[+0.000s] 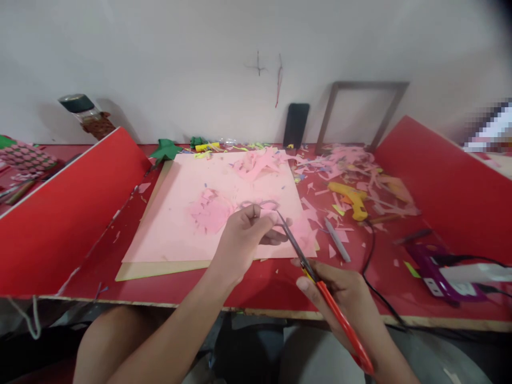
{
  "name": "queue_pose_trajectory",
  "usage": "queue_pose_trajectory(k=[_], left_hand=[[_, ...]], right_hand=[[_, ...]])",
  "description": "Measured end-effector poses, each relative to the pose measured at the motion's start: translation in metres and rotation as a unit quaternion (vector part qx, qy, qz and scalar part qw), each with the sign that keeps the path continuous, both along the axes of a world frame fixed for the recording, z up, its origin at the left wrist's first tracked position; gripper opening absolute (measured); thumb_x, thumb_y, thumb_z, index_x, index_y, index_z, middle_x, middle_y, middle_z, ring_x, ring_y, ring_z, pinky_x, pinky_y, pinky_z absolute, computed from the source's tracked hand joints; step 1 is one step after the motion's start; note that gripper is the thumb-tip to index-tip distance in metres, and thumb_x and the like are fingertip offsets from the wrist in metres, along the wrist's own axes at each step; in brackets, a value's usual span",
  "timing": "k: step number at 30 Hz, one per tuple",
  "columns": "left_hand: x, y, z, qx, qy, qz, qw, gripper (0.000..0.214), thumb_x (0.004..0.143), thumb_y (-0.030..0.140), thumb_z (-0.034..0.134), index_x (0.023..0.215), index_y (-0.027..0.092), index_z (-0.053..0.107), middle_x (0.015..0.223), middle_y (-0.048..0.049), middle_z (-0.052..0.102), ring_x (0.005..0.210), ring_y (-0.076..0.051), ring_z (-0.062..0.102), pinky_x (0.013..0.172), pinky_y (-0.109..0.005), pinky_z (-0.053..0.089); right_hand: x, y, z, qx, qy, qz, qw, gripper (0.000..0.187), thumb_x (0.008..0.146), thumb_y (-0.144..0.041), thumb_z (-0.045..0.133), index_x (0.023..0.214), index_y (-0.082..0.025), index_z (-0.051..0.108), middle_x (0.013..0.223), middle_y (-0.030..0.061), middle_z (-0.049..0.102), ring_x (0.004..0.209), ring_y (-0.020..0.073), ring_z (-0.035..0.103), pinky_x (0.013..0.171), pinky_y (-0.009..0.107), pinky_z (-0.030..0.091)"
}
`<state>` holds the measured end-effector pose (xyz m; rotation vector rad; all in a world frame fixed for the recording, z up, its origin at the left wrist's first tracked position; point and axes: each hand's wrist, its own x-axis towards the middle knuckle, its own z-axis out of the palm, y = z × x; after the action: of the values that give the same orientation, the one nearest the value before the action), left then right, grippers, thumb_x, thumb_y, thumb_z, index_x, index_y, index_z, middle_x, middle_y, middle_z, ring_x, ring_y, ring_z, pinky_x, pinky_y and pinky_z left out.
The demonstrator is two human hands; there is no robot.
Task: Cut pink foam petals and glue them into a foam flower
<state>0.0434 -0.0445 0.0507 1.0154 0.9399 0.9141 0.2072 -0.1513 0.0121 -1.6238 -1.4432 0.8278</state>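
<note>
My right hand (pixel 344 296) grips red-handled scissors (pixel 320 282), their blades pointing up and left toward my left hand. My left hand (pixel 246 234) is closed in a pinch on a small pink paper piece (pixel 276 218), held just above a large pink paper sheet (pixel 200 208). The scissor tip lies beside that piece. The pink sheet rests on a tan board (pixel 160 269) on the red table (pixel 260 285). Cut pink shapes (pixel 212 213) lie on the sheet.
A yellow glue gun (pixel 352 198) with a black cord lies among pink scraps at the right. A grey pen (pixel 338 240), a purple power strip (pixel 436 272), red side panels (pixel 60 213), a phone (pixel 296 125), a frame (pixel 360 114) and a jar (pixel 86 114) surround the sheet.
</note>
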Motion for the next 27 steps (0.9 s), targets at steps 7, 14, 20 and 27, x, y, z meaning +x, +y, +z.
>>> queue_pose_trajectory(k=[7, 14, 20, 27], left_hand=[[-0.001, 0.001, 0.001, 0.005, -0.004, 0.000, 1.000, 0.019, 0.082, 0.033, 0.071, 0.077, 0.018, 0.062, 0.077, -0.0028, 0.071, 0.066, -0.014, 0.067, 0.068, -0.027, 0.056], [-0.001, 0.002, -0.007, 0.038, -0.022, 0.013, 0.999, 0.017, 0.090, 0.035, 0.064, 0.081, 0.021, 0.060, 0.067, 0.0032, 0.054, 0.059, -0.010, 0.051, 0.058, -0.022, 0.048], [0.003, 0.000, -0.007, 0.075, -0.019, 0.045, 0.996, 0.026, 0.090, 0.037, 0.067, 0.073, 0.018, 0.063, 0.067, 0.0016, 0.055, 0.057, -0.008, 0.051, 0.059, -0.021, 0.045], [0.006, -0.005, -0.003, 0.023, -0.086, 0.036, 0.995, 0.027, 0.081, 0.024, 0.075, 0.078, 0.021, 0.048, 0.072, 0.0033, 0.066, 0.050, -0.009, 0.054, 0.053, -0.023, 0.051]], right_hand=[[0.003, 0.001, -0.001, -0.001, 0.011, 0.013, 1.000, 0.044, 0.085, -0.057, 0.065, 0.095, -0.016, 0.079, 0.055, -0.0007, 0.053, 0.046, 0.0125, 0.045, 0.042, 0.023, 0.037], [-0.010, 0.001, 0.004, -0.025, 0.104, -0.067, 0.992, 0.044, 0.088, -0.059, 0.061, 0.098, -0.017, 0.072, 0.055, -0.0018, 0.054, 0.050, 0.0149, 0.055, 0.047, 0.024, 0.045], [-0.018, 0.007, -0.002, -0.024, 0.153, -0.040, 0.987, 0.041, 0.090, -0.052, 0.064, 0.112, -0.018, 0.069, 0.063, -0.0003, 0.059, 0.052, 0.0149, 0.057, 0.046, 0.023, 0.046], [-0.027, 0.007, -0.005, 0.058, 0.091, -0.009, 0.994, 0.038, 0.091, -0.055, 0.061, 0.103, -0.020, 0.063, 0.069, -0.0012, 0.059, 0.057, 0.0143, 0.056, 0.049, 0.023, 0.045]])
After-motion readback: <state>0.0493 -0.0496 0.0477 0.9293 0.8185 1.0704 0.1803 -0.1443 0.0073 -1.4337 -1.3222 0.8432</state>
